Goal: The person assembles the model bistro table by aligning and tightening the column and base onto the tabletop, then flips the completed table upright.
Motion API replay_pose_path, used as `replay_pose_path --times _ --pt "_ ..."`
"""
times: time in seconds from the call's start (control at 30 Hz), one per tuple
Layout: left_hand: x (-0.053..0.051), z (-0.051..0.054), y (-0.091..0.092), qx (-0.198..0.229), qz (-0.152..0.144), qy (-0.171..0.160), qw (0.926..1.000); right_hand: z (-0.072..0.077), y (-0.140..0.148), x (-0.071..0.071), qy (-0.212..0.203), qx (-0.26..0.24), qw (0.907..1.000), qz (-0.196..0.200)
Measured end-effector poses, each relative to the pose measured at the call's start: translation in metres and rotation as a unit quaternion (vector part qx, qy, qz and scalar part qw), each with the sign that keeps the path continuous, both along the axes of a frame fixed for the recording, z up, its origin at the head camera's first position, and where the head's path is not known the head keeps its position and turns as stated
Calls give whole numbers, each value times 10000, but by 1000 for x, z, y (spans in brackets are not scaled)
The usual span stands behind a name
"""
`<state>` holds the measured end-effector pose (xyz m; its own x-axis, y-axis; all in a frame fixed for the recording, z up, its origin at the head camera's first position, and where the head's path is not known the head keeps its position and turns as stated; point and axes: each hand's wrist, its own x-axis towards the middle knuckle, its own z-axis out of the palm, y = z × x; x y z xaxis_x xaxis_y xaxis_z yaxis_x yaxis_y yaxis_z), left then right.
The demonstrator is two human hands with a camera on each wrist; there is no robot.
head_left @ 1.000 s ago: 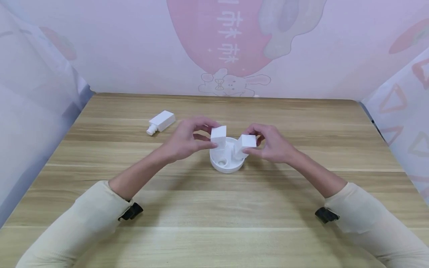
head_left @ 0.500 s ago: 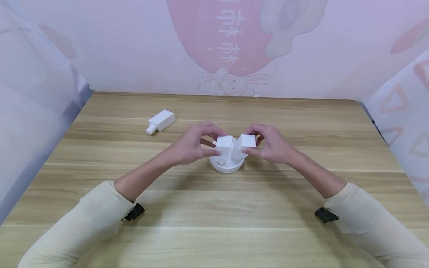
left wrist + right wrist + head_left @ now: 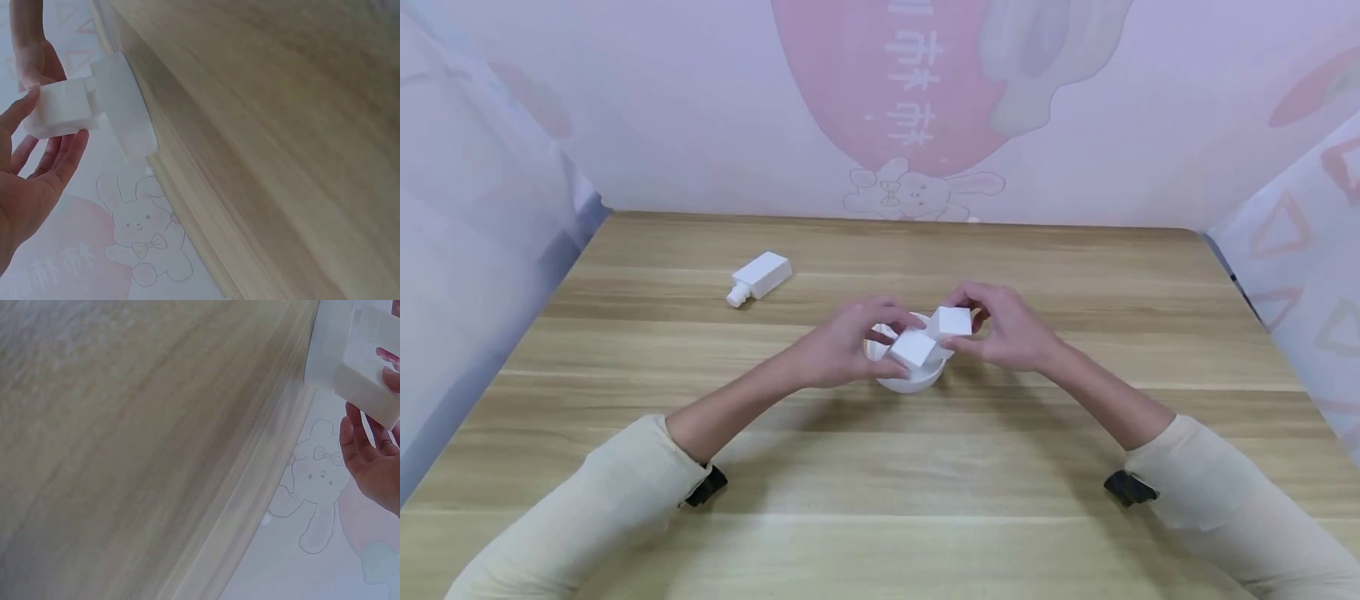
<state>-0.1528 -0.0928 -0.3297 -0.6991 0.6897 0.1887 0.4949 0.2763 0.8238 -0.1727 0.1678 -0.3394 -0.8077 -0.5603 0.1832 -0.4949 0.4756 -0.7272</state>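
In the head view my left hand pinches a white block between thumb and fingers, over the front of a round white dish. My right hand grips a second white block, just behind and to the right of the first. The left wrist view shows the left hand holding its block beside the dish. In the right wrist view the right hand has its fingers on a block. Both blocks largely cover the dish's inside.
A white rectangular bottle with a ridged neck lies on its side at the back left of the wooden table. Behind the table stands a pale printed backdrop, with pale sheets at both sides.
My left hand has moved right and toward the near side with its block, which is now turned at an angle. The right hand has kept its hold and hardly moved.
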Motion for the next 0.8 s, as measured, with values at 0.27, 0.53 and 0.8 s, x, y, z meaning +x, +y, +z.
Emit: replay_pose_path --times 0.27,0.53,0.8 --pt "1 -4 8 68 382 1 9992 0 1 1 57 -78 9999 -32" --pt "1 -4 7 0 197 52 9998 1 2 1 76 -82 9999 -29" --pt "0 2 2 -125 -67 119 9998 3 2 2 33 -54 10000 -57"
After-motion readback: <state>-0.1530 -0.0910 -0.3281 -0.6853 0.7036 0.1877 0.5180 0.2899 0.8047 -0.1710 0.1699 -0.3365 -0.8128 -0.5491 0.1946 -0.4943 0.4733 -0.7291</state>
